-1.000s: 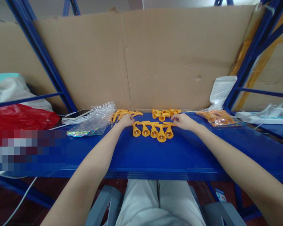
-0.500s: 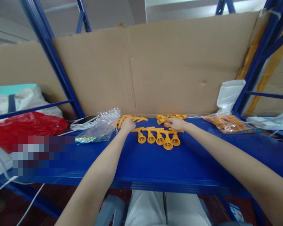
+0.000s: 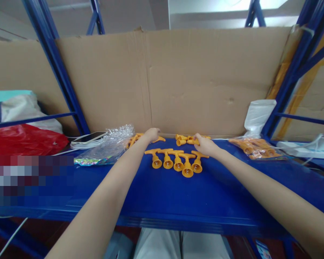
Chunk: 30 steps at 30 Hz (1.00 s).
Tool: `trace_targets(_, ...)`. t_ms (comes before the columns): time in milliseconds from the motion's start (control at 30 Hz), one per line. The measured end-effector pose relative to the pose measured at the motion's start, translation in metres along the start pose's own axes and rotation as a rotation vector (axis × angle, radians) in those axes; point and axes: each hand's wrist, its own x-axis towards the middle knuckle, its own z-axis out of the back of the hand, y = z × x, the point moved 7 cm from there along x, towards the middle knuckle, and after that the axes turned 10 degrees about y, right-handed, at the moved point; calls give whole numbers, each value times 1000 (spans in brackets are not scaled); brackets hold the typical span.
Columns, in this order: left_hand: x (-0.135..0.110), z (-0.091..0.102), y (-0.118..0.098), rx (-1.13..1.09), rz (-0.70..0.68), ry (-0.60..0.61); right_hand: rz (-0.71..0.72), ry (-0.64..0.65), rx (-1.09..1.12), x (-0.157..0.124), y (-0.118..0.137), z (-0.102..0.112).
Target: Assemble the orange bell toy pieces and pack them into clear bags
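My left hand [image 3: 152, 134] is over a loose pile of orange T-shaped plastic handles [image 3: 135, 139] by the cardboard. Its fingers curl down, and whatever they hold is hidden. A loose orange handle [image 3: 161, 139] lies just beside the fingertips. At the group of orange plastic cups [image 3: 181, 142], my right hand [image 3: 203, 145] has its thumb and fingers closed around one orange cup [image 3: 193, 141]. In front of both hands, several orange T-handled bell-shaped pieces [image 3: 178, 165] lie in a row, wide mouths facing me, with a small metal hook inside.
A clear plastic bag [image 3: 108, 147] and a white cable [image 3: 88, 143] lie left on the blue shelf [image 3: 183, 201]. Packed orange pieces [image 3: 255, 148] sit right, near a white power strip [image 3: 307, 148]. A cardboard sheet [image 3: 189, 82] stands behind; a red bag [image 3: 27, 138] is far left.
My left hand has moved up and away, farther over the handle pile. My right hand stays at the cups, its fingers shifted slightly. The view has tilted and drifted a little.
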Motion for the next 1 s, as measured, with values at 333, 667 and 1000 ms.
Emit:
trace_targets(333, 26, -36, -27, 242, -52, 315, -19, -88, 228, -29, -23, 5)
trace_targets(667, 20, -31, -40, 338, -55, 274, -68, -88, 189, -30, -20, 14)
trace_targets(1000, -7, 43, -27, -384, -64, -363, 83, -222, 266, -30, -22, 26)
